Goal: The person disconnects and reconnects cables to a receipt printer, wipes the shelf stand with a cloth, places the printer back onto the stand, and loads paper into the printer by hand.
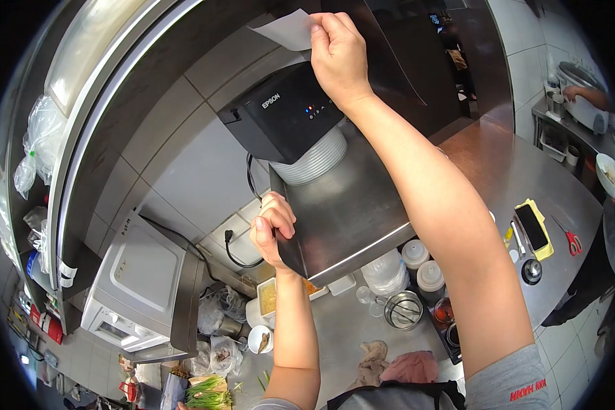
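High in the view, my right hand (342,58) pinches a white slip of paper (285,31) between thumb and fingers, just above a black Epson receipt printer (280,109). The printer rests on a stack of white plates (314,160). These plates stand on a raised stainless steel shelf (348,205). My left hand (275,227) is closed at the shelf's left side, its fingers curled around the raised edge. A black power cable (251,179) hangs from the printer behind that hand.
A white microwave (140,280) stands at left. Below lie squeeze bottles (430,277), a steel pot (403,309), cloths (410,369) and green onions (208,393). The right counter holds a phone (531,227), red scissors (574,242); another person's hand (581,94) is beyond.
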### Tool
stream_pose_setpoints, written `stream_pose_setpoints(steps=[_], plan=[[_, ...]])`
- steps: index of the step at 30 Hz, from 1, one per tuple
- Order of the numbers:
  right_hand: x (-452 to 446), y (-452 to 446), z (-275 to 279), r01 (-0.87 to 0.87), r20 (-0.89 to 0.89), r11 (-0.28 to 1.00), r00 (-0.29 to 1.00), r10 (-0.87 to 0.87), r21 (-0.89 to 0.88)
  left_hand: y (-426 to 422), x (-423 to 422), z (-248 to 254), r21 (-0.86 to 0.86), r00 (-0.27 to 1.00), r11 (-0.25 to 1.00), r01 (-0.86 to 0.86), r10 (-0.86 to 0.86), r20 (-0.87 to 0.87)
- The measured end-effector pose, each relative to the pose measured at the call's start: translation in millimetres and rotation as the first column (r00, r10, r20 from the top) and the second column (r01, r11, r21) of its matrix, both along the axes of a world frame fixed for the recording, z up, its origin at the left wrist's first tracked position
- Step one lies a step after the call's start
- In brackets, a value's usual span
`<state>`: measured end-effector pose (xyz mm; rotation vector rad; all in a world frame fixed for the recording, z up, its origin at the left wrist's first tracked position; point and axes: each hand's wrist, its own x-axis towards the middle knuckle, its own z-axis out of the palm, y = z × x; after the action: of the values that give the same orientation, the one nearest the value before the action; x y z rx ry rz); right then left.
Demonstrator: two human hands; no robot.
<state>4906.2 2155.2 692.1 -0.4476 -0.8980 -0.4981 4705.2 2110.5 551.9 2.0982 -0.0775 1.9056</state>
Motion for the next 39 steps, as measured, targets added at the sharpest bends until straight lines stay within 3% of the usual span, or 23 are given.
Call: stream_pose_setpoints(steps=[5,8,11,12,13,15,17,20,21,23,26,29,33,37,39], plan=[[-0.4,-0.4,1.0,0.001,-0.012,1.0,1.0,-0.001,0.005,-1.3,0.4,0.8,-0.012,1.0,1.0,0.014,-0.014,-0.002],[-0.7,-2.0,0.2,-0.125,-0.014,0.992,0.992,0.125,-0.016,-1.6,0.6,1.2,-0.012,1.0,1.0,0.02,-0.02,-0.005],[9.8,-0.7,0.9,-0.605,-0.08,0.77,0.794,0.603,-0.202,1.2,-0.5,0.8,-0.006,0.999,0.999,0.034,-0.034,-0.007],[8.4,-5.3,2.4,-0.601,-0.036,0.758,0.789,0.613,-0.254,0.2,0.3,1.1,-0.011,0.999,0.999,0.039,-0.039,-0.005],[7.0,-15.7,0.0,-0.721,-0.17,0.574,0.668,0.724,-0.388,-1.0,0.5,1.7,-0.015,0.999,0.999,0.044,-0.045,0.0],[3.8,-19.0,-1.8,-0.54,-0.115,0.47,0.733,0.671,-0.699,-2.5,-1.8,2.3,-0.017,1.0,1.0,0.012,-0.012,-0.006],[3.4,-13.4,-17.5,0.002,0.225,0.612,0.931,0.288,-0.791,-2.0,-3.2,2.3,-0.032,1.0,0.999,-0.004,0.004,-0.01],[16.0,-29.5,-32.0,-0.003,0.112,0.556,0.979,0.172,-0.831,-1.5,-3.7,3.9,-0.026,1.0,1.0,-0.017,0.017,0.0],[21.2,-23.3,-44.9,0.077,0.174,0.547,0.976,0.128,-0.834,-2.5,-3.8,3.9,-0.027,1.0,0.999,-0.022,0.022,-0.001],[25.7,-13.4,-63.0,0.27,0.333,0.33,0.931,0.15,-0.905,-8.7,-1.5,6.4,-0.041,0.999,0.999,-0.032,0.033,0.017],[14.2,-37.2,-61.4,0.24,0.291,0.267,0.941,0.172,-0.933,-9.3,-1.3,6.8,-0.038,0.999,0.999,-0.034,0.035,0.016],[14.1,-35.3,-70.1,0.228,0.316,0.371,0.929,0.195,-0.9,-9.9,-1.6,6.8,-0.029,0.999,0.999,-0.039,0.039,0.018],[12.7,-29.0,-75.9,-0.021,0.098,0.325,0.933,0.346,-0.945,-10.9,-3.8,7.8,-0.024,0.997,0.997,-0.079,0.079,-0.012],[16.0,-19.1,-79.6,-0.112,0.012,0.29,0.919,0.393,-0.951,-9.7,-13.4,11.6,-0.003,0.992,0.999,-0.037,0.037,-0.122],[17.5,-14.7,-81.8,-0.117,0.012,0.286,0.911,0.413,-0.951,-12.6,-13.8,15.6,-0.134,0.994,0.991,0.026,-0.04,-0.104]])
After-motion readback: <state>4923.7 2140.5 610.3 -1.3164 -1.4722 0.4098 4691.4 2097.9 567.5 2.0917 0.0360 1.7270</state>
